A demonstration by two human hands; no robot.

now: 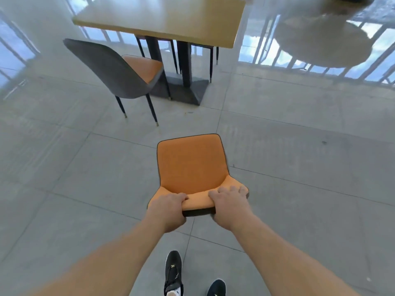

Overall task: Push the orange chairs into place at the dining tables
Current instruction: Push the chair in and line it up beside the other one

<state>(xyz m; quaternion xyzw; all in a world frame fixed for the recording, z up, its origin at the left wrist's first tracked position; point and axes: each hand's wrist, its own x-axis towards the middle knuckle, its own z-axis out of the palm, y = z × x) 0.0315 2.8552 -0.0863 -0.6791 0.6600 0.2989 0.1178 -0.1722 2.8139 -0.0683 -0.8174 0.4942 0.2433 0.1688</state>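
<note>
An orange chair (191, 165) stands on the tiled floor right in front of me, its seat facing away toward a light wooden dining table (162, 20). My left hand (168, 210) grips the left part of the chair's backrest top. My right hand (229, 202) grips the right part of the same edge. A second orange chair with a grey back (119, 73) stands at the table's near left side, its seat partly under the tabletop. Open floor lies between the held chair and the table.
The table rests on two dark posts and a dark base plate (188, 88). Legs of more chairs (211, 60) show on its far side. A railing casts reflections on the glossy floor (320, 50) at the right. My black shoes (173, 272) are below.
</note>
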